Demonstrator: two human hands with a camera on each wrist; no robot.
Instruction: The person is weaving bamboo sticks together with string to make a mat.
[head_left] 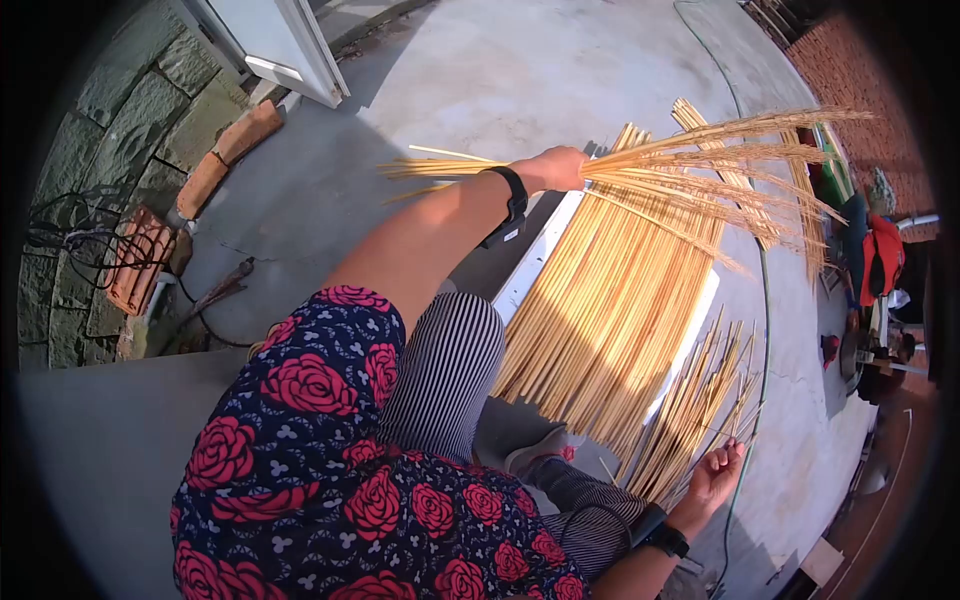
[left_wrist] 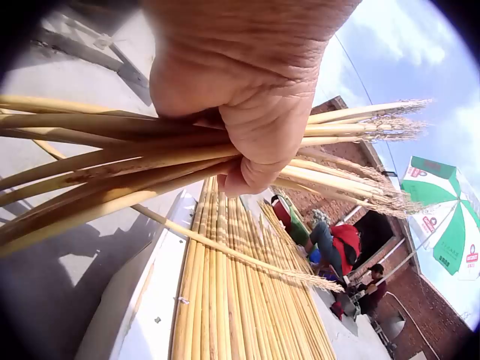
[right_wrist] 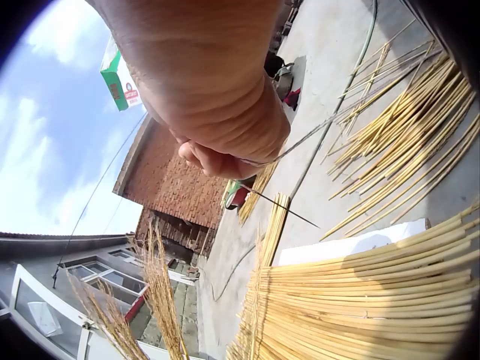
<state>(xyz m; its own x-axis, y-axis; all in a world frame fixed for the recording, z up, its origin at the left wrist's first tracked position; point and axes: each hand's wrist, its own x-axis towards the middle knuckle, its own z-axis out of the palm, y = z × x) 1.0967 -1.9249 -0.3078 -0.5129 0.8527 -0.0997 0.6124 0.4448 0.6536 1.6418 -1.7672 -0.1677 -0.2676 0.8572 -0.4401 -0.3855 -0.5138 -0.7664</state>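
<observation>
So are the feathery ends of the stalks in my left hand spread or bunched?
Spread: beyond your left hand, the feathery ends fan apart, with gaps between them.

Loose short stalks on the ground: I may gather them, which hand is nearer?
The right. In the head view, the right hand is beside the loose short stalks; the left hand is farther, across the laid-out stalks, gripping a plumed bundle.

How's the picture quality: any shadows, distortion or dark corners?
Head: fisheye-curved, black corners, shadow across the laid reeds; left wrist: bright sky, left hand blocking the top middle; right wrist: dark corners, shadow over the laid reeds, right hand blocking the top.
</observation>
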